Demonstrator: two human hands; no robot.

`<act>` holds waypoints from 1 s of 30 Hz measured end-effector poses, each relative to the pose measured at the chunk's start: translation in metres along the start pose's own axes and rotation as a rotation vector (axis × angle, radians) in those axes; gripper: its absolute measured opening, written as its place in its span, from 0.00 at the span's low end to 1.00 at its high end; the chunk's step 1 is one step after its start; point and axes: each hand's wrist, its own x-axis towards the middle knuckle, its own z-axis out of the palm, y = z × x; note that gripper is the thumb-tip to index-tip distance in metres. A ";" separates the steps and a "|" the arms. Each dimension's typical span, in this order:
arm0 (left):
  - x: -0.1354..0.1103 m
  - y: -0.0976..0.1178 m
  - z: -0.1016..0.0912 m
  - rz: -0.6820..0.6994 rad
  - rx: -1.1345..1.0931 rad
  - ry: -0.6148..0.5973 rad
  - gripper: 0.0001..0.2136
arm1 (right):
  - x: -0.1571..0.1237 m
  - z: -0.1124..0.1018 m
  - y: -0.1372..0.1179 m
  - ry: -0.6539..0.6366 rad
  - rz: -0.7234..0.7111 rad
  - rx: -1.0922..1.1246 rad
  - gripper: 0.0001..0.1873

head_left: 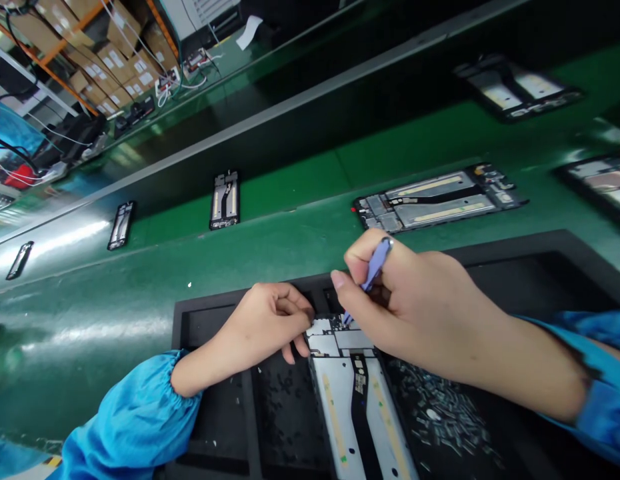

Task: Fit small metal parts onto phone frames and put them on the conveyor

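Note:
An opened phone lies in a black tray, its back cover off, with grey shields at the top and a black flex cable down the middle. My left hand has its fingers curled against the phone's upper left corner, holding that edge. Closed around a slim purple hand tool is my right hand. The tool's lower tip meets the board near the phone's top edge. My right thumb and palm hide part of the upper right corner.
The black tray has compartments; small clear pieces lie right of the phone, dark bits left. Beyond, several opened phones lie on the green bench, one close behind my right hand. Cardboard boxes stand on a far-left rack.

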 end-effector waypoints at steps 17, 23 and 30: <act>-0.002 -0.002 -0.001 0.018 -0.045 0.005 0.04 | -0.002 -0.004 0.006 0.037 -0.075 -0.064 0.11; -0.001 -0.005 -0.001 0.032 -0.046 0.004 0.05 | -0.001 -0.002 0.007 -0.010 -0.026 -0.030 0.10; 0.001 -0.007 -0.001 0.042 0.001 -0.006 0.03 | 0.005 -0.003 0.009 0.099 0.027 0.050 0.11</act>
